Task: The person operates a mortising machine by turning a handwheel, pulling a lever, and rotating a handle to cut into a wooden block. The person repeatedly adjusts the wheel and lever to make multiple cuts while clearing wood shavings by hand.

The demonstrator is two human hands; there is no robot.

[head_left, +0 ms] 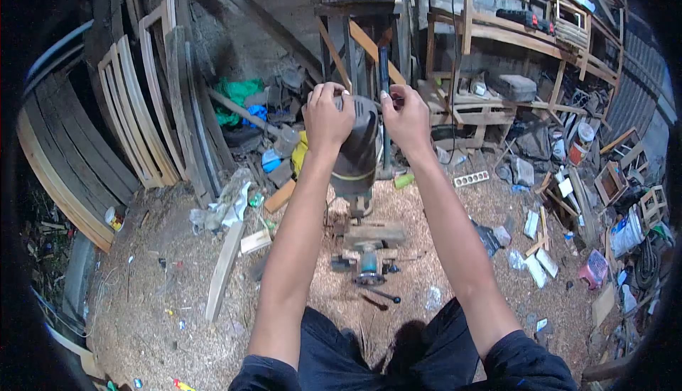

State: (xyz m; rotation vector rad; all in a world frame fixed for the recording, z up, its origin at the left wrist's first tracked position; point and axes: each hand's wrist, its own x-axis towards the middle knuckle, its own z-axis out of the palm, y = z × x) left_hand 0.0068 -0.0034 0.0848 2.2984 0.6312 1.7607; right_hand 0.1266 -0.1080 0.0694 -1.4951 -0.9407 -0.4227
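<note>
Below and between my hands stands a drill press with a dark motor housing, a pale band around its lower part. My left hand is at the upper left of the housing, fingers curled and thumb drawn in close to them. On the other side, my right hand has its fingers bent toward the thumb, just right of the housing top. Whatever either hand pinches is too small or hidden to make out. Beneath the housing are a wooden block and a round metal part with a teal body.
Wood shavings cover the floor. Long boards lean at the left. A wooden rack stands at the back right above scattered scraps. A power strip and a loose wooden strip lie on the floor.
</note>
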